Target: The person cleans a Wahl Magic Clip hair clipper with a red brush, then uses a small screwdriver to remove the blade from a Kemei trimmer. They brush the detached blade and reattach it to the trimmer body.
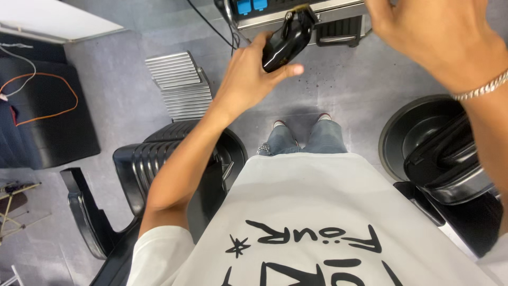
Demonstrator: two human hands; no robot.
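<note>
My left hand is raised in front of me and grips a black hair clipper with a gold blade end pointing up toward a counter. My right hand hovers at the upper right, fingers bent and apart, with nothing in it; a metal bracelet circles its wrist. The clipper sits between the two hands, closer to the left. Below, I see my white printed shirt, jeans and shoes on a grey floor.
A black barber chair with a ribbed metal footrest stands at my left. Another black chair on a round base is at my right. A counter edge with a blue item and cables lies ahead. An orange cord lies far left.
</note>
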